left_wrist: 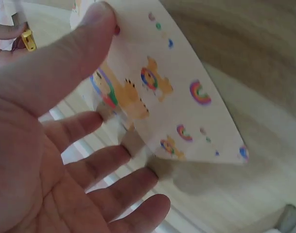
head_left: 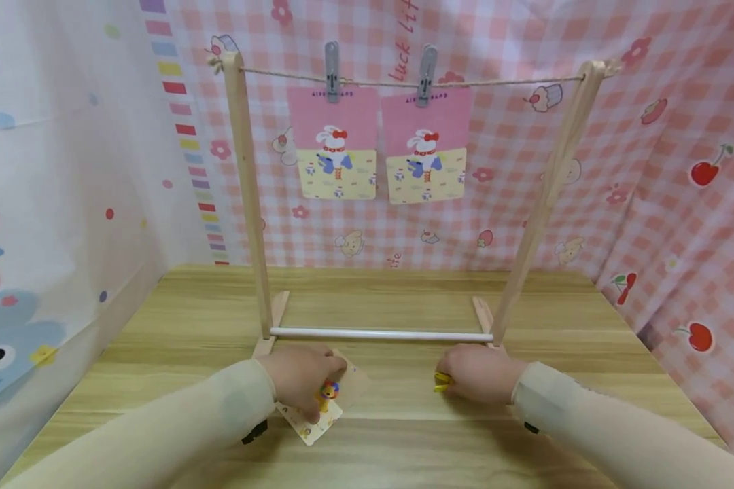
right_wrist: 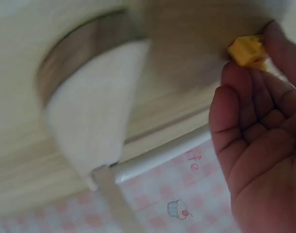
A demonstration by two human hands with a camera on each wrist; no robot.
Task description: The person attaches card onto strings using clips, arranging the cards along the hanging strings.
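Note:
At the front of the wooden table, my left hand [head_left: 302, 377] holds a pale card [head_left: 310, 429] printed with small lions and rainbows. In the left wrist view the thumb lies on the face of this card and the fingertips [left_wrist: 148, 177] are at its edge. My right hand [head_left: 486, 372] pinches a small yellow clip [right_wrist: 247, 50] between thumb and fingers, near the right foot of a wooden rack. Part of the clip is hidden by the fingers. On the rack's string [head_left: 508, 83], two grey clips [head_left: 332, 68] [head_left: 427, 71] hold two pink-and-yellow rabbit cards [head_left: 361, 122] [head_left: 455, 125].
The rack has a left post [head_left: 249, 190], a right post [head_left: 547, 197] and a white crossbar [head_left: 379, 334] low between them, just beyond both hands. Printed cloth [head_left: 514, 238] hangs behind and at the sides of the table [head_left: 397, 448].

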